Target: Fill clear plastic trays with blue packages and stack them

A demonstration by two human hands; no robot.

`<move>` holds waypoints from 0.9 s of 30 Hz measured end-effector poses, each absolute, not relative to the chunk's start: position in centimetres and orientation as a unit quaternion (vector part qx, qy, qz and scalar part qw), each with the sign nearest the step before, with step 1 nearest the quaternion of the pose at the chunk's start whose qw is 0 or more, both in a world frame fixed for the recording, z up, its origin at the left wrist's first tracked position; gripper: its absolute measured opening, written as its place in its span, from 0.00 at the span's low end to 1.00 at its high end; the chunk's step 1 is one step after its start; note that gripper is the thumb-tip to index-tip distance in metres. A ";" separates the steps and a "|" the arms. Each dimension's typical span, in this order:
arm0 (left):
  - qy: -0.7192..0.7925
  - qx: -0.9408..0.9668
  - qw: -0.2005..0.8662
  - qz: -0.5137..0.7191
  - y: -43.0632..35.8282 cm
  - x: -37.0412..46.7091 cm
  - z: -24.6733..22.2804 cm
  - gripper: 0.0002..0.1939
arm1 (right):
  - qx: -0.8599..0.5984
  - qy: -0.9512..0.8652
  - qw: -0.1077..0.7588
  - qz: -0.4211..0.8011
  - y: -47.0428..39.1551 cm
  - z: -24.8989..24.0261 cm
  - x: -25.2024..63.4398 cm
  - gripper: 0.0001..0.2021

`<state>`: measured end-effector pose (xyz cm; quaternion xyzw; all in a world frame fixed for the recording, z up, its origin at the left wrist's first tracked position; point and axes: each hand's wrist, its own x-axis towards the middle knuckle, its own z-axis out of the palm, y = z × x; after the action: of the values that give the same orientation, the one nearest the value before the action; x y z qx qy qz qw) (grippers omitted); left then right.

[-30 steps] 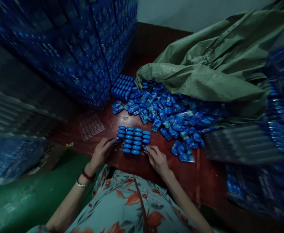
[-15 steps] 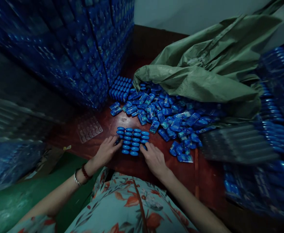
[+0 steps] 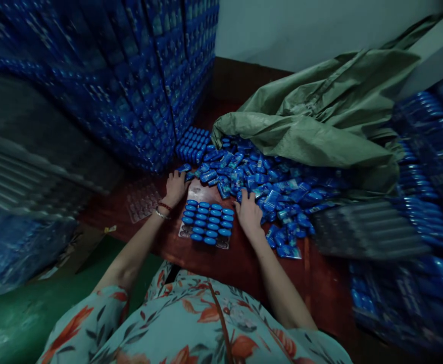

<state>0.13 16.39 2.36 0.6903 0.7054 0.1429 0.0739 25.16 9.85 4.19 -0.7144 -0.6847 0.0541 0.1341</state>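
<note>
A clear tray lies on the red table, with rows of blue oval packs standing in it and some bare slots along its front corners. Beyond its left side, my left hand is open, fingertips at the loose packs on the near left edge of the pile. My right hand is open to the right of the tray, thumb apart, fingertips at the near edge of the pile of loose blue packs. Nothing shows held in either hand.
An empty clear tray lies at left. Blue packs in a block stand behind, beside a tall blue stack. A green sack covers the pile's back. Grey stacked trays sit at right.
Both hands have left the sides of the filled tray and moved forward to the pile, the left to its left edge, the right to its near edge. The fingers have opened.
</note>
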 end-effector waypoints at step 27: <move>0.667 0.581 0.185 0.428 -3.5 -1.8 3.5 0.11 | -0.468 -0.827 0.251 0.186 -1.6 3.4 26.1 0.14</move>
<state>-1.78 -3.46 3.50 0.5813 0.6671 0.4276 0.1853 26.15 -1.61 3.43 -0.4679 -0.8268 0.1859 0.2507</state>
